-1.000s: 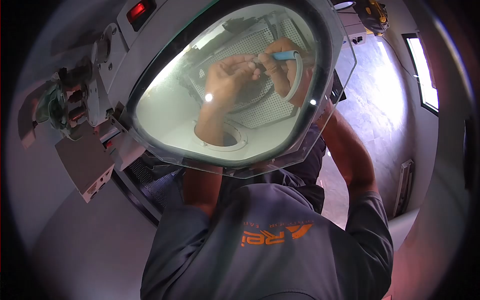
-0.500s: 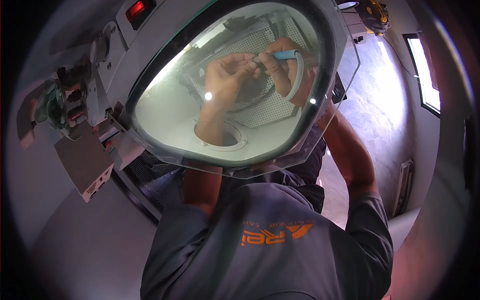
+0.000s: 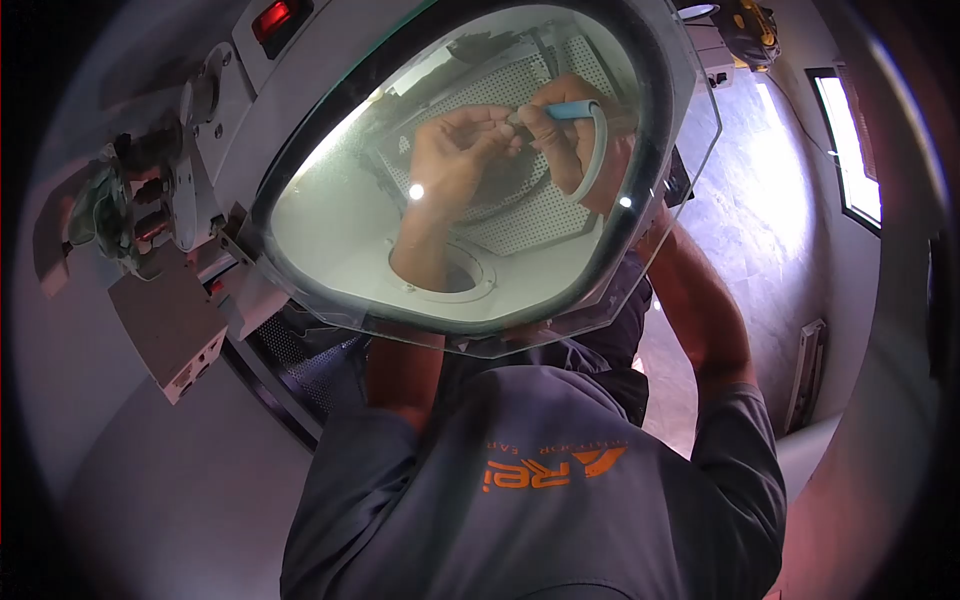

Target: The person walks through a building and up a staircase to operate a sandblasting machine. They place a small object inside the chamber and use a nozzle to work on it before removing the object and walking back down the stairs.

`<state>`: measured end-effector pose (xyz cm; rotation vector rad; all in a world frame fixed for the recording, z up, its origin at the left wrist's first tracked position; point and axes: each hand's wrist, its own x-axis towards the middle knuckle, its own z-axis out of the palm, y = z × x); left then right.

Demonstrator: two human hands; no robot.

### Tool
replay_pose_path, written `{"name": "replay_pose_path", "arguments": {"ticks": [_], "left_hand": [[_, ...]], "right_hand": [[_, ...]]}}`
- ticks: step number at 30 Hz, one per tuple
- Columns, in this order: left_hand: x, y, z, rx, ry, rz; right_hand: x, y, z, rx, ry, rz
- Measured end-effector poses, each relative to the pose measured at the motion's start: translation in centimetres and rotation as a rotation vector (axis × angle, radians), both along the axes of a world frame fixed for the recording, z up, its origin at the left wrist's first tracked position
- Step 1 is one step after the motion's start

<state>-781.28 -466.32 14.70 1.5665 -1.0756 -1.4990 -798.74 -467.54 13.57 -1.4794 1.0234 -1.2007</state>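
Observation:
Through the clear window (image 3: 340,220) of a white blasting cabinet, both of my hands show inside. My left hand (image 3: 450,160) comes up through a round arm port (image 3: 482,275), its fingers pinched on a small greyish piece (image 3: 512,118) too small to name. My right hand (image 3: 560,140) is closed round a blue pen-shaped blasting handpiece (image 3: 572,110), its tip pointing left, close to the small piece. From the handpiece's rear end a pale hose (image 3: 599,160) curves down past my right wrist. Beneath my hands lies a perforated grate (image 3: 530,225).
On the cabinet's upper left sits a lit red switch (image 3: 272,20). Left of the cabinet are wall-side equipment (image 3: 195,190) and a beige box (image 3: 170,325). A yellow-and-black object (image 3: 752,35) stands at the upper right, above the pale floor (image 3: 750,180).
Almost nothing differs. Both hands keep their grips and places, with only a very slight shift of the fingers around the small piece.

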Motion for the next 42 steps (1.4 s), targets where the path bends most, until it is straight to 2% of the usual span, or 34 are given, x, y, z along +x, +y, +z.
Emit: {"name": "replay_pose_path", "arguments": {"ticks": [4,7,10,13,16,19,25,28,31,37,42], "left_hand": [[-0.2,-0.1,0.5,0.005,-0.04,-0.013],[-0.3,0.0,0.9,0.049,-0.046,0.006],[0.1,0.0,-0.1,0.046,0.024,0.022],[0.1,0.0,0.0,0.065,0.057,0.02],[-0.1,0.0,0.5,0.069,0.034,0.023],[-0.1,0.0,0.3,0.051,0.027,0.026],[-0.3,-0.1,0.7,0.056,-0.024,0.004],[-0.1,0.0,0.4,0.053,0.011,0.011],[-0.1,0.0,0.3,0.053,0.017,0.016],[0.0,0.0,0.0,0.054,0.046,0.028],[0.2,0.0,-0.2,0.079,0.127,0.034]], "right_hand": [[-0.7,-0.2,0.3,-0.048,0.163,0.03],[-0.1,0.1,-0.4,-0.015,0.02,-0.017],[-0.5,0.1,-0.1,0.015,0.045,0.02],[-0.3,0.2,-0.4,-0.009,-0.041,0.023],[-0.4,0.0,-0.1,-0.018,0.066,0.016],[-0.4,0.0,-0.4,-0.003,0.012,0.025],[-0.5,-0.1,-0.1,-0.114,0.114,0.004],[-0.3,0.2,0.0,0.046,0.061,0.0],[-0.2,0.2,0.1,-0.024,0.046,0.005],[-0.2,0.1,-0.1,0.06,0.072,0.001],[-0.4,0.0,0.2,-0.004,0.069,0.004]]}}
